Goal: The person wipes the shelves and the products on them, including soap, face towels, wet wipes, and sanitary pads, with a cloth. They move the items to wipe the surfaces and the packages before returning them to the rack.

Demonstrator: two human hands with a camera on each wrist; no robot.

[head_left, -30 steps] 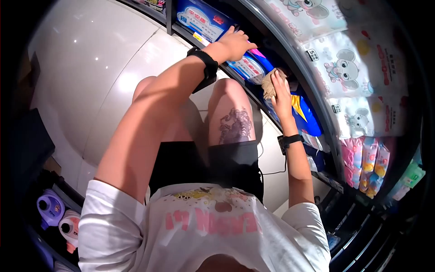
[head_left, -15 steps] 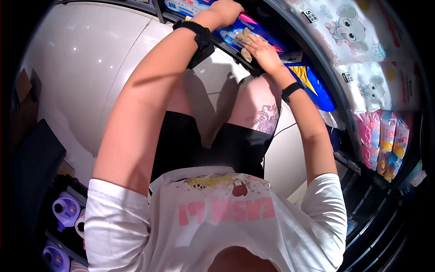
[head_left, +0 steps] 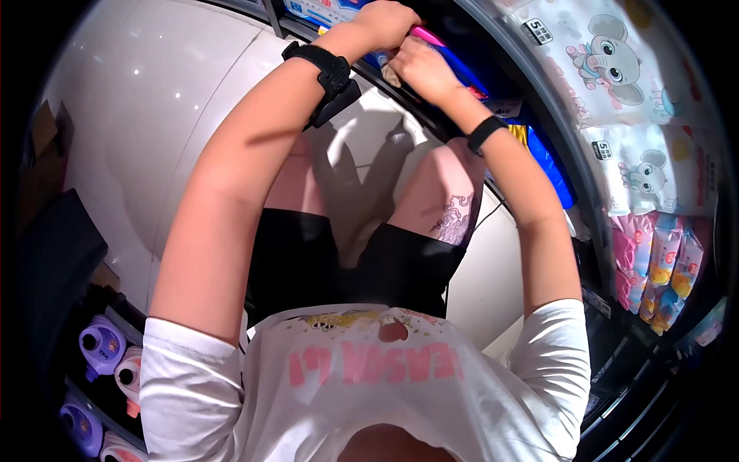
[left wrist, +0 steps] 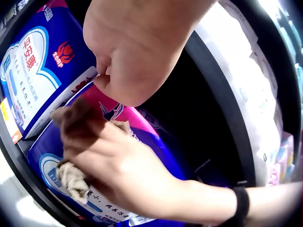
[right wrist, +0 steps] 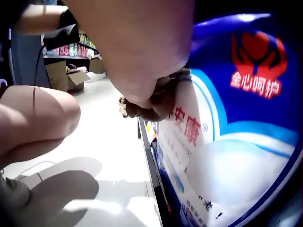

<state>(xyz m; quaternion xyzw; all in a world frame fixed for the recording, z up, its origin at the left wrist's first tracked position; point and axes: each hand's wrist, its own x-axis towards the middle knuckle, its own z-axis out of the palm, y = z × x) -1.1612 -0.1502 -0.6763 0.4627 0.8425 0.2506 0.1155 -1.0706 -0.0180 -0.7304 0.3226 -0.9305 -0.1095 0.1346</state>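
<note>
My left hand (head_left: 385,25) is at the top edge of a blue package (left wrist: 42,137) on the shelf. In the left wrist view, its curled fingers and thumb pinch the package's edge by the pink part. Just below, my right hand (head_left: 422,68) holds a crumpled beige-brown cloth (left wrist: 73,182) against the front of that package. The cloth (right wrist: 129,109) sticks out past my fingers in the right wrist view. Another blue package (left wrist: 71,52) with a red hands logo stands alongside. My left fingertips are hidden in the head view.
A dark shelf edge (head_left: 539,92) curves above the blue packages, with elephant-print packs (head_left: 608,61) and pink packs (head_left: 633,258) on it. Purple bottles (head_left: 102,346) stand at the lower left. Cardboard boxes (right wrist: 71,78) lie on the floor farther back.
My left hand went from spread fingers to curled ones at the package edge. My right hand moved up and left with the cloth, coming beside my left hand. The head view shifted.
</note>
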